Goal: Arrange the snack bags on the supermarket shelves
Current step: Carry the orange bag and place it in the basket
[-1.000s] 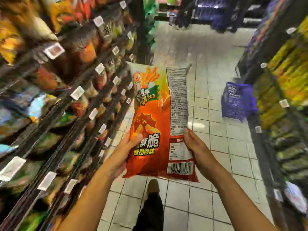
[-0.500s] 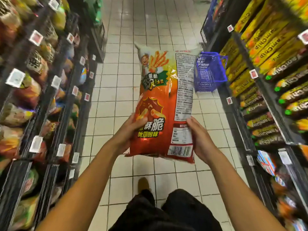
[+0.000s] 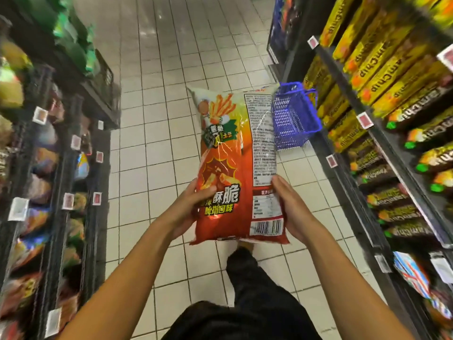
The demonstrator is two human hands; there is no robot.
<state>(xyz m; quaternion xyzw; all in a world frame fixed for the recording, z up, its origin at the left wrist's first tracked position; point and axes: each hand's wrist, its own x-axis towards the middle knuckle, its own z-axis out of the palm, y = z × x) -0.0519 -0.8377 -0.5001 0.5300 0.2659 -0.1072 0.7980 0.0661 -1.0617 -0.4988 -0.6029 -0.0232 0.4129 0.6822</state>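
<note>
Shelves swung rightward; both hands' fingers [image 3: 282,182] grip the snack bag [image 3: 235,173] upright, top pointing away.

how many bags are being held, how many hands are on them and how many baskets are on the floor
orange snack bag, held upright over the aisle: 1
hands gripping its lower part, left hand and right hand: 2
blue basket on the floor by the right-side shelves: 1
total: 4
</note>
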